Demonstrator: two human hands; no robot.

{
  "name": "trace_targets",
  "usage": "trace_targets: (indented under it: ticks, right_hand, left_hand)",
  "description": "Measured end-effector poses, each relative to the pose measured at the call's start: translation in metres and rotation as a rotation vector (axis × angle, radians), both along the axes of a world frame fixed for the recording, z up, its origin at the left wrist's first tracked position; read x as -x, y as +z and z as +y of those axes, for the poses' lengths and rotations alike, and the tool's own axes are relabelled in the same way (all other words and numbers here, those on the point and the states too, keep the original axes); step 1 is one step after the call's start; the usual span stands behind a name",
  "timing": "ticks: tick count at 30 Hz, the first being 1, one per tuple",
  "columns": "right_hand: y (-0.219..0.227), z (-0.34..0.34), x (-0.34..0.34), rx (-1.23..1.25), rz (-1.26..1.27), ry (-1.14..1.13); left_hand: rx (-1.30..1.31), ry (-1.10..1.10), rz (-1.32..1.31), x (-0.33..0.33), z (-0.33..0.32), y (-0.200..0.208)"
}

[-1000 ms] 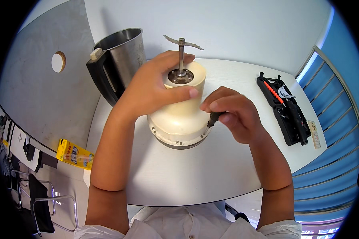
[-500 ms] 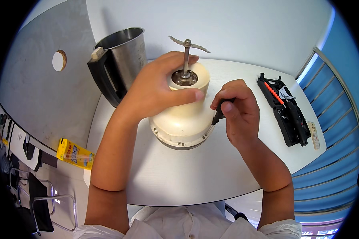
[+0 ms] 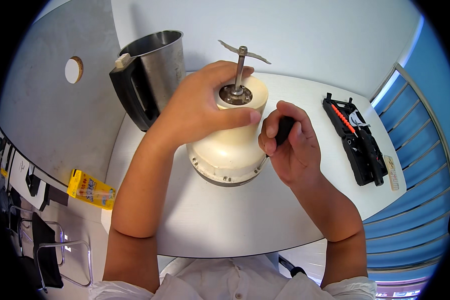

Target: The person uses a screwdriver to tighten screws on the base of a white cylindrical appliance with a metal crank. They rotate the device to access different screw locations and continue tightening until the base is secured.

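Observation:
A cream-coloured soymilk maker head stands upside down on the white table, its metal shaft and curved blade pointing up. Around its upper neck wraps my left hand, fingers behind and thumb across the front. My right hand is closed on a screwdriver with a black handle. Its tip meets the lower right rim of the head, where the contact point is mostly hidden by my fingers. Small screws or holes show along the front of that rim.
Behind my left forearm stands a steel jug with a black handle. At the right lies an open black tool case beside a small pale strip. A yellow package sits at the left edge; metal railings run beyond the table's right side.
My right hand has turned and shifted its grip, so the screwdriver handle now points more toward me. The head and its blade have tilted or shifted slightly to the right.

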State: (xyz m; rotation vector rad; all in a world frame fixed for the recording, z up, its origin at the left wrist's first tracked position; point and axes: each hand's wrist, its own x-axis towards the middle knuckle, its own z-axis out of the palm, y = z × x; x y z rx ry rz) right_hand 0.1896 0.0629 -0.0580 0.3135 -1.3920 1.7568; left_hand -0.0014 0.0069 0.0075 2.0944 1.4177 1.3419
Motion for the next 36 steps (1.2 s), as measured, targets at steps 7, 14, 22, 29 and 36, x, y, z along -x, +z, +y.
trace_targets:
  ticks: [7, 14, 22, 29, 36]
  right_hand:
    - [0.001, -0.001, 0.001, 0.03, -0.002, -0.033]
    - [0.001, -0.007, 0.004, 0.014, 0.068, -0.139]
    - [0.006, -0.012, 0.001, -0.089, 0.031, -0.267]
    - [0.008, -0.009, -0.002, -0.29, 0.026, -0.335]
    - [0.009, -0.012, 0.002, -0.168, -0.042, -0.357]
  left_hand:
    - [-0.014, -0.009, 0.007, -0.001, 0.001, -0.001]
    - [-0.05, 0.022, -0.027, 0.0, 0.002, -0.005]
    - [-0.016, 0.037, 0.004, 0.0, 0.001, -0.002]
    - [0.014, 0.063, -0.015, 0.004, 0.003, -0.002]
    - [-0.015, 0.025, 0.039, 0.001, -0.001, 0.0]
